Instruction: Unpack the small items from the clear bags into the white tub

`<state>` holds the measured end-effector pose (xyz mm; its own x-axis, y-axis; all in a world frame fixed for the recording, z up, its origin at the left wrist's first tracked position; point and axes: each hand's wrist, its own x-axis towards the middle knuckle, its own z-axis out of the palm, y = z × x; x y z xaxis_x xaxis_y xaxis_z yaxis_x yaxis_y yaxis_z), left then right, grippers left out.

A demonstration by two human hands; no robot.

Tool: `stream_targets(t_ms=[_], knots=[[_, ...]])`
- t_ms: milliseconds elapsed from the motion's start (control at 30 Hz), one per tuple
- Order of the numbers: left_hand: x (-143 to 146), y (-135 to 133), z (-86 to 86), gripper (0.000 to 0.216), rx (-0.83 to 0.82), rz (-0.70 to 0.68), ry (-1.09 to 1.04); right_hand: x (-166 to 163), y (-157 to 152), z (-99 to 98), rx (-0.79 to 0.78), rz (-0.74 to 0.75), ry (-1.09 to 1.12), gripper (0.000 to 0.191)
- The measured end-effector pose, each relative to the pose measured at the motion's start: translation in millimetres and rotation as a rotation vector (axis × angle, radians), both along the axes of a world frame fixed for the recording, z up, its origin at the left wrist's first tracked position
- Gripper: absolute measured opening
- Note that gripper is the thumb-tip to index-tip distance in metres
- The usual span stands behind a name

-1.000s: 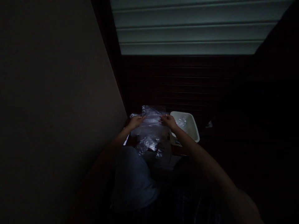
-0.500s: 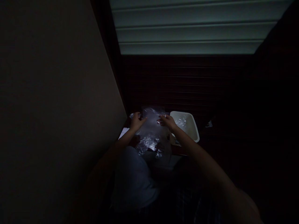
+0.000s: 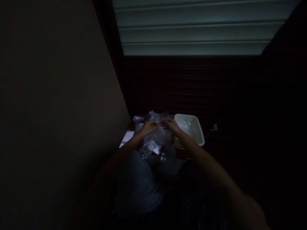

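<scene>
Clear plastic bags (image 3: 153,145) lie in a crumpled heap in front of me, shiny in the dim light. Above the heap my left hand (image 3: 149,127) and my right hand (image 3: 169,124) almost meet. Each has its fingers pinched together on a thin clear plastic bag (image 3: 164,117) that spreads out around the fingertips. Its exact edges are hard to make out in the dark. To the right of my right hand is a white plastic basin (image 3: 200,134) with some clear plastic inside.
A phone-like white screen or card (image 3: 127,137) lies left of the heap. A pale wall (image 3: 72,95) rises close on the left. Behind stands a dark slatted panel (image 3: 179,83) with light slats (image 3: 192,35) above. My knee (image 3: 136,185) is just below the table edge.
My hands have come together, the left moving right and slightly down. Their fingers, apart before, are now pinched on plastic. More of the white screen or card shows.
</scene>
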<state>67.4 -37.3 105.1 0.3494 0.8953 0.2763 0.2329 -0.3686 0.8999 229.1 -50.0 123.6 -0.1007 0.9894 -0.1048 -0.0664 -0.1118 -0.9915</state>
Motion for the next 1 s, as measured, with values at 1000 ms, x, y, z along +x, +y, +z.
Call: stream_targets(t_ms=[1000], knots=[[-4.6, -1.1, -5.0, 0.027, 0.101, 0.015, 0.113, -11.5, 0.7, 2.5, 0.084, -0.018, 0.024, 0.032]])
